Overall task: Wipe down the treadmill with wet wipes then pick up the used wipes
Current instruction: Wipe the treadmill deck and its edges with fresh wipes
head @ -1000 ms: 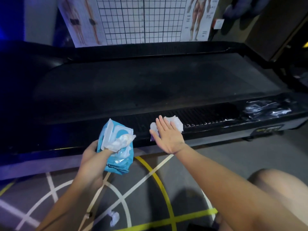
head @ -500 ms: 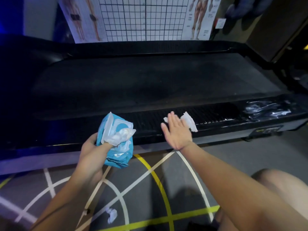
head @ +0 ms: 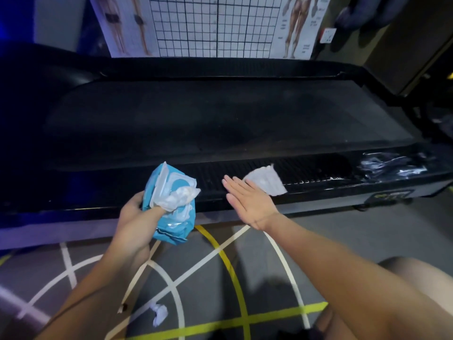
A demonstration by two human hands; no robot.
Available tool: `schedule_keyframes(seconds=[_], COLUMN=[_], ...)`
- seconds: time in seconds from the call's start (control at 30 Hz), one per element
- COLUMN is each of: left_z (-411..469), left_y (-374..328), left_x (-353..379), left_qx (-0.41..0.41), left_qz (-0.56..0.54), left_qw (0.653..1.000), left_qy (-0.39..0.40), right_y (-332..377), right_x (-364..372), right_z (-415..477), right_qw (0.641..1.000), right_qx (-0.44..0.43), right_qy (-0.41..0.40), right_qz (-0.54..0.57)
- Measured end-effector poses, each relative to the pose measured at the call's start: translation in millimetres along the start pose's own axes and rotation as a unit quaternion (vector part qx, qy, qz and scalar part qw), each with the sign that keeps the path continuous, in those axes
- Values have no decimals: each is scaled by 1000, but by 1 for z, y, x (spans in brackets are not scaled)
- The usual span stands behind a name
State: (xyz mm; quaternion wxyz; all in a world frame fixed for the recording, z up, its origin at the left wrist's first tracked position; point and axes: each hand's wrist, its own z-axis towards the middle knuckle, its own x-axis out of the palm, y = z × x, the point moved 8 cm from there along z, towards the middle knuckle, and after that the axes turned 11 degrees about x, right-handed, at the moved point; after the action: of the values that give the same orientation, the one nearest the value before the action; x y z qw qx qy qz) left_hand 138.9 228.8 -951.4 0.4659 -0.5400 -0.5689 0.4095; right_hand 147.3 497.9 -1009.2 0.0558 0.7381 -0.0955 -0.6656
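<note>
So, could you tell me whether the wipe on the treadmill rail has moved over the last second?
Yes. The wipe has slid right along the ribbed rail, nearer the plastic wrap at its end.

The right hand [head: 247,204] covers the near corner of the wipe [head: 266,182]. Fingers of the left hand [head: 133,217] are hidden behind the pack [head: 177,229]. The treadmill [head: 220,123] runs off the left and right edges. The poster [head: 213,25] is cut by the top edge, its print too small to read. The label [head: 392,194] on the rail is blurred.
</note>
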Motion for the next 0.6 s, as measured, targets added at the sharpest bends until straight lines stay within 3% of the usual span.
schedule_keyframes(seconds=[0.13, 0.27, 0.37, 0.43, 0.6], left_z=[0, -4, -8, -10, -10], left_y=[5, 2, -6, -11, -16], left_x=[-4, -3, 3, 8, 19], left_qx=[-13, -7, 13, 21, 38], left_qz=[20, 12, -7, -23, -22], left_qw=[1000, 1000, 1000, 999, 999], left_qy=[3, 5, 9, 10, 29], right_y=[-21, -120, -130, -101, -26], right_x=[1, -14, -19, -20, -8], right_z=[0, -13, -13, -4, -7], right_qw=[1000, 986, 969, 975, 998], right_qx=[1, 158, 244, 221, 46], right_qy=[11, -48, -29, -40, 12], right_qz=[11, -10, 7, 4, 32])
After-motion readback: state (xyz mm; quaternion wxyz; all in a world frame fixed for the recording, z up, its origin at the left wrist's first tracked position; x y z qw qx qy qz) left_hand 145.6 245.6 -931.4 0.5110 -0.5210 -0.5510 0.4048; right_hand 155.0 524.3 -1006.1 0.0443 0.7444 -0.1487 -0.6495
